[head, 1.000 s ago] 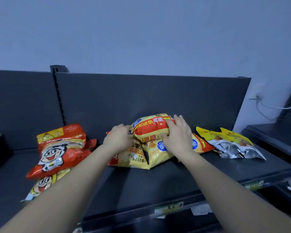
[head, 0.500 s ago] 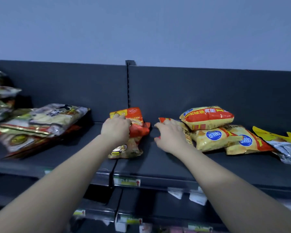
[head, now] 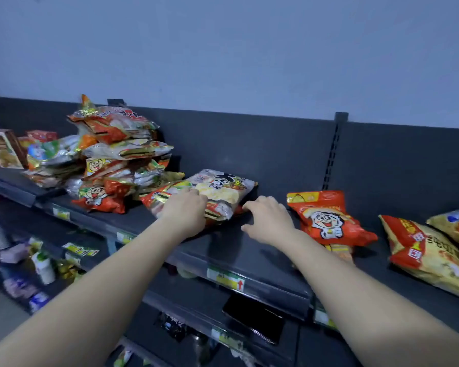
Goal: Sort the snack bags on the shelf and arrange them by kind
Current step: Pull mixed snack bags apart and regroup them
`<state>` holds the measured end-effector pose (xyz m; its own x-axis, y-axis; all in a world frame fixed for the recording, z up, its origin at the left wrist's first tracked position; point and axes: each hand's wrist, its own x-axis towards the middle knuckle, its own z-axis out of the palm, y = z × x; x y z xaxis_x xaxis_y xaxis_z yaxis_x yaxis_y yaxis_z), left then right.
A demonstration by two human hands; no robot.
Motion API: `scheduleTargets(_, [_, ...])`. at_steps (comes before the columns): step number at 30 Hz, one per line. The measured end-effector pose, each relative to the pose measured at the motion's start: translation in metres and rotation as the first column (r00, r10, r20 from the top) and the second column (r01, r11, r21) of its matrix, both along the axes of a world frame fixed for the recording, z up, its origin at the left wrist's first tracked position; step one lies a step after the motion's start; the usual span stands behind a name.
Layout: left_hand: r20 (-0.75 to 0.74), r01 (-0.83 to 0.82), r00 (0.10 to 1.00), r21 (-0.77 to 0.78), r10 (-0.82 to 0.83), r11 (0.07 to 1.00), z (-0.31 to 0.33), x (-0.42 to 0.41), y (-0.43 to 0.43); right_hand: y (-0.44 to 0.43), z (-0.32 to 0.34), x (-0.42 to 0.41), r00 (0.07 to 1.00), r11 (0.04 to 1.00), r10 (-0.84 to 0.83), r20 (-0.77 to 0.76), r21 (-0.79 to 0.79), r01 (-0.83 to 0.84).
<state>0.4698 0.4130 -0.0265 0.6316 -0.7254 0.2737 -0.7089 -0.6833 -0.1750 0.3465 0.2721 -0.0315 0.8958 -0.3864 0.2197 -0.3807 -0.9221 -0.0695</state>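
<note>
Lying flat on the dark shelf (head: 263,258), near its back panel: a pale rice-cracker bag (head: 217,190) with black characters, a green-and-gold band and red corners, crinkled and glossy. Resting on its near left part, the left hand (head: 187,211), fingers bent over the bag's top and pressing on it; whether gripping or only touching, cannot tell. Hovering just right of the bag, the right hand (head: 269,221), fingers loosely curled and holding nothing, apart from the bag's edge. Piling up to the left, a stack of similar bags (head: 117,157), some red with a cartoon face, leaning unevenly against the back panel. Sitting right of the right hand, a red cartoon-face bag (head: 326,218) atop another bag mostly hidden beneath it. Getting cut off by the right edge, yellow-and-red chip bags (head: 429,250). Blurring at far left, a box (head: 2,148) and goods on lower shelves, print unreadable. Lying below the shelf lip, a dark flat phone-like object (head: 253,317), hard to make out.
</note>
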Motion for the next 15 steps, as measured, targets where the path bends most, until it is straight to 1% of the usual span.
scheduleTargets(9, [-0.020,-0.079,0.997,-0.001,0.079,0.997,-0.009,0.105,0.070,0.054,-0.015,0.119,0.998,0.998,0.049,0.029,0.050,-0.050])
scheduleTargets(13, [-0.001,-0.104,0.995,-0.048,0.104,0.993,-0.007,0.146,0.078,0.060,-0.012,0.164,0.995,0.994,0.083,0.060,0.060,-0.087])
scheduleTargets(15, [0.037,-0.111,0.993,-0.108,0.115,0.988,-0.002,0.167,0.079,0.061,-0.009,0.187,0.991,0.992,0.111,0.072,0.059,-0.116])
